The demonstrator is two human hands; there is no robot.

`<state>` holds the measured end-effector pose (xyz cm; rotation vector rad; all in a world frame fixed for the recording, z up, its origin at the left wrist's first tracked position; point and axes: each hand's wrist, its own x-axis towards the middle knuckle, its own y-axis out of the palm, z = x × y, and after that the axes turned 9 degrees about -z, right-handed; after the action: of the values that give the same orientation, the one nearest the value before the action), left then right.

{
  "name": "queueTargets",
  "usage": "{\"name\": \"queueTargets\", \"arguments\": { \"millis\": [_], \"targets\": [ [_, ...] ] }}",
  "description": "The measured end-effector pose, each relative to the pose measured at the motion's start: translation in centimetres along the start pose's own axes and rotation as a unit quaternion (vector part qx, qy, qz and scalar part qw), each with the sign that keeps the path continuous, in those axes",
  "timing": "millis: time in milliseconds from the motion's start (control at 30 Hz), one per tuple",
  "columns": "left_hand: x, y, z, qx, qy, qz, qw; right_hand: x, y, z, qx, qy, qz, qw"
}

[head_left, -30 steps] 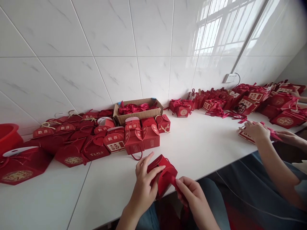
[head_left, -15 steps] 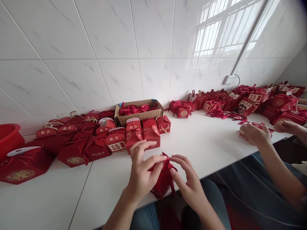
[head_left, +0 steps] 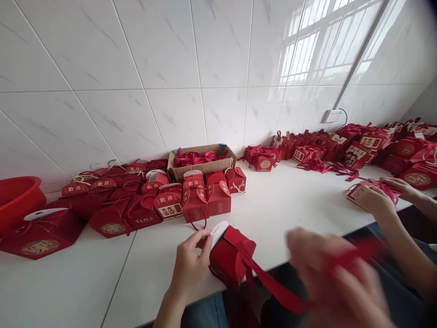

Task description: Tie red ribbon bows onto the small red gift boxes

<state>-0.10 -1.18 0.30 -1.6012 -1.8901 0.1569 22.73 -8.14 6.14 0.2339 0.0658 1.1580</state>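
Observation:
A small red gift box [head_left: 229, 262] lies tilted at the table's front edge, one flap lifted so that its white inside shows. My left hand [head_left: 191, 260] pinches this flap between thumb and fingers, on the box's left side. A red ribbon [head_left: 273, 284] runs from the front of the box out to the right. Its far part is in my right hand [head_left: 336, 278], which is closed round it, well away from the box and smeared by motion. The exact placing of the right fingers is blurred.
Red boxes [head_left: 143, 209] crowd the left side, beside a red plastic basin [head_left: 20, 200]. Behind them a cardboard box [head_left: 172, 173] holds red ribbons. More boxes [head_left: 355, 146] and loose ribbons [head_left: 317, 165] lie right. A co-worker's hands [head_left: 375, 198] hold another box at far right.
My right hand has swung right and toward me, drawing the ribbon out long. My left hand has moved from the ribbon to the flap, which now stands lifted.

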Motion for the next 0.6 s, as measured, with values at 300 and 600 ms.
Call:
{"name": "queueTargets", "arguments": {
  "millis": [300,600],
  "targets": [
    [-0.5,0.3,0.0,-0.08,-0.093,-0.028,0.992,3.3,6.9,-5.0,-0.284,-0.041,0.236,0.928],
    [-0.6,0.3,-0.2,-0.078,-0.084,-0.022,0.993,3.2,6.7,-5.1,-0.292,-0.029,0.238,0.926]
  ]
}}
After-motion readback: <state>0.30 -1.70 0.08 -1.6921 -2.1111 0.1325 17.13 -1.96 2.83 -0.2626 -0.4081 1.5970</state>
